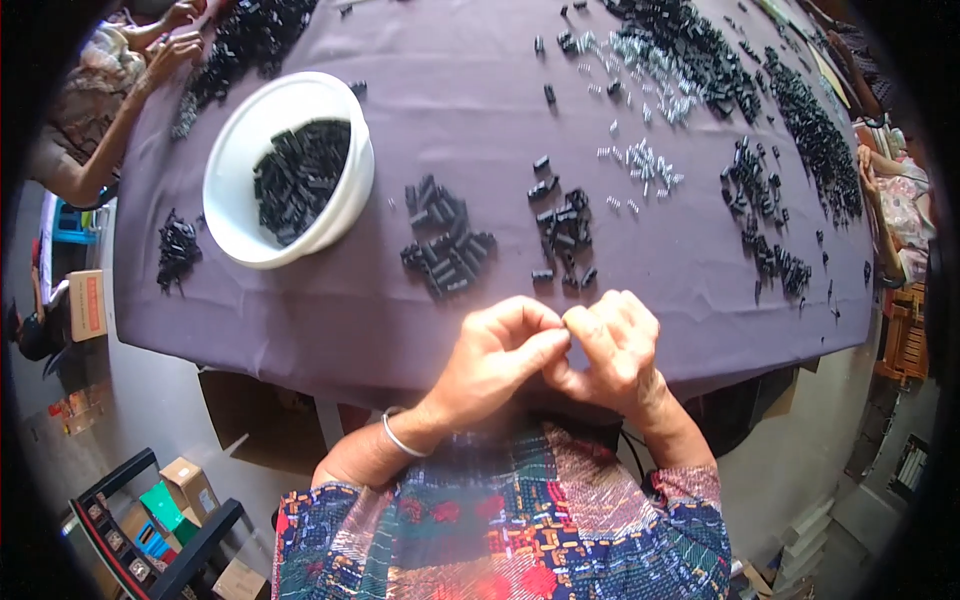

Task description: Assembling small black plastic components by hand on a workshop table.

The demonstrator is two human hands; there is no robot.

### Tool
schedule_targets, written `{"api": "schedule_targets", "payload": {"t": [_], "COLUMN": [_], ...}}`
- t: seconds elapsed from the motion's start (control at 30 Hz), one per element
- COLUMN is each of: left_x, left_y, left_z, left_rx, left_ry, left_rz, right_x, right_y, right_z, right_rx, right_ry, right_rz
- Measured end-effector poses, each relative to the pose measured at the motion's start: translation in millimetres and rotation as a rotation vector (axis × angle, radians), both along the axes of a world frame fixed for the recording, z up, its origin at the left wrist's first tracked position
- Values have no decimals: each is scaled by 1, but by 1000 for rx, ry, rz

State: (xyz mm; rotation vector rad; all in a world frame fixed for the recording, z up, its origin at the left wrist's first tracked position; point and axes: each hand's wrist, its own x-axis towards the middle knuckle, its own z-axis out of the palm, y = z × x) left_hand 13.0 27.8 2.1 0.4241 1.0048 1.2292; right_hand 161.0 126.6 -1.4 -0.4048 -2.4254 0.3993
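Note:
My left hand and my right hand meet fingertip to fingertip just over the table's near edge. Both are closed in a pinch around something small and dark, mostly hidden by the fingers. Just beyond them lies a small group of black plastic parts. A denser pile of short black cylindrical parts sits to its left. Farther left stands a white bowl, partly filled with more black pieces. Small metal springs are scattered beyond my right hand.
A purple-grey cloth covers the table. Large heaps of black parts lie at the back and right, a small black pile at the left. Another person's hand is at the far left; others sit at the right. Boxes stand lower left.

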Motion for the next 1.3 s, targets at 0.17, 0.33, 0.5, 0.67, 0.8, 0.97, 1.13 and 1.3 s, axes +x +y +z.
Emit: {"api": "schedule_targets", "payload": {"t": [0.17, 0.33, 0.5, 0.67, 0.8, 0.97, 1.13, 1.3], "left_x": [-15, -84, -154, -161, -112, -41, -19, -13], "left_y": [-15, -12, -2, 3, 4, -1, 4, 20], "left_z": [23, 34, 40, 35, 38, 14, 3, -1], "left_rx": [157, 457, 315, 264, 430, 622, 532, 541], "left_ry": [491, 1375, 1697, 2002, 2014, 1652, 1591, 1625], "left_rz": [284, 746, 768, 783, 790, 312, 204, 151], "right_x": [9, 14, 12, 15, 13, -4, -6, -2], "right_y": [10, 23, 29, 40, 62, 79, 86, 73], "right_z": [2, -9, -4, 5, -1, -4, -19, -13], "right_rx": [-174, -101, -96, -89, -18, 37, 138, 190], "right_ry": [135, 172, 132, 41, -41, -187, -153, -127], "right_rz": [13, -190, -307, -393, -430, -422, -410, -362]}}
